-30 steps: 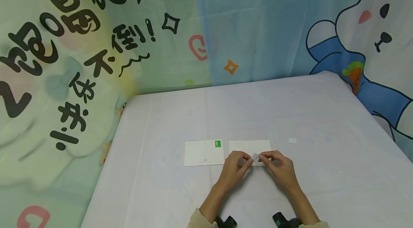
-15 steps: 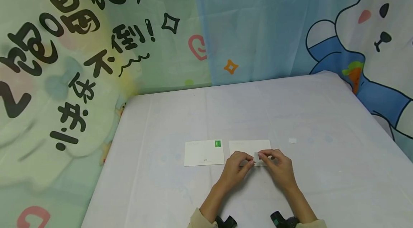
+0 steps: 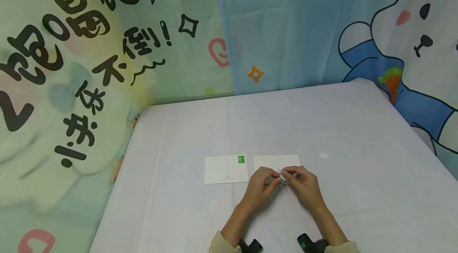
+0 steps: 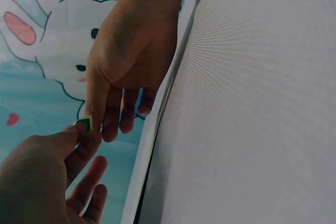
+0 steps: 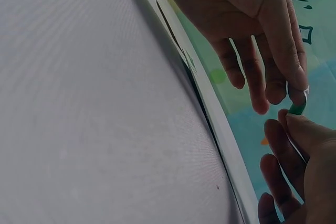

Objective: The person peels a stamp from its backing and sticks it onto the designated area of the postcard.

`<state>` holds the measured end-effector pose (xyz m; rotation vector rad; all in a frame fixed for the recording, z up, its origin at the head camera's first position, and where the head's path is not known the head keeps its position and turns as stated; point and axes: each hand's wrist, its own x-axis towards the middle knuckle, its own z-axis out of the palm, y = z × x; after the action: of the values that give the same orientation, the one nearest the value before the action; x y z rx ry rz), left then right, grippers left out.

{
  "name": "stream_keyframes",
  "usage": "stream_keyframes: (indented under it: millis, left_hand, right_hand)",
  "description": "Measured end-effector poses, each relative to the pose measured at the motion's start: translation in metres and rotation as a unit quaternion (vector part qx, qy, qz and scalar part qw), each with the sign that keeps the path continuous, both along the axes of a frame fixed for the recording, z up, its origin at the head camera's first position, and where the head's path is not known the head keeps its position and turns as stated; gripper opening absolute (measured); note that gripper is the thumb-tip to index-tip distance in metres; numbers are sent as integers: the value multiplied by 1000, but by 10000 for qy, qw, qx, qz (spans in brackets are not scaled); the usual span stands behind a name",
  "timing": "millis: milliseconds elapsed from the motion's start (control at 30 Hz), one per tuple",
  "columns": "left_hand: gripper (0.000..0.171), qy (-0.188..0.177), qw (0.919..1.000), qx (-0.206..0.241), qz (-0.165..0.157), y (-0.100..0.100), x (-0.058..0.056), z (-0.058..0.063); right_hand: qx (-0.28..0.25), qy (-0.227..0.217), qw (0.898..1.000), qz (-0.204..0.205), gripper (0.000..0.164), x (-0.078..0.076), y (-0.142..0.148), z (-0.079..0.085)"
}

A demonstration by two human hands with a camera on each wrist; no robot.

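Note:
In the head view my left hand (image 3: 262, 186) and right hand (image 3: 303, 187) meet at the near edge of a white card (image 3: 273, 160). Both pinch one small green stamp with a white border between thumb and fingertip. The stamp (image 4: 85, 124) shows its green face in the left wrist view. In the right wrist view it looks bent, with a pale corner by the left thumb. From the head view the fingers hide most of it. Left of the hands lies another white card (image 3: 223, 170), with a green stamp in its upper right corner.
A small white square of paper (image 3: 323, 156) lies on the white-covered table (image 3: 186, 133), right of the cards. Printed cloth (image 3: 286, 26) hangs behind the table. Both wrists carry black devices (image 3: 313, 244).
My right hand has shifted left, closer to the left hand. The pale underside of the stamp, visible between the fingers before, is now mostly covered. The left hand has hardly moved.

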<state>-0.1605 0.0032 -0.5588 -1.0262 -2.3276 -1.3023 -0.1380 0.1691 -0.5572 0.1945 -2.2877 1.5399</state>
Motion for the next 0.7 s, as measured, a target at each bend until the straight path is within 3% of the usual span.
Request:
stream_keyframes:
  millis: [267, 700]
  left_hand:
    - [9, 30, 9999, 91, -93, 0, 1, -1]
    - [8, 39, 9999, 16, -101, 0, -1, -2]
  right_hand:
    - [-211, 2, 9976, 662, 13, 0, 1, -4]
    - [-208, 36, 9974, 692, 7, -3, 3, -8]
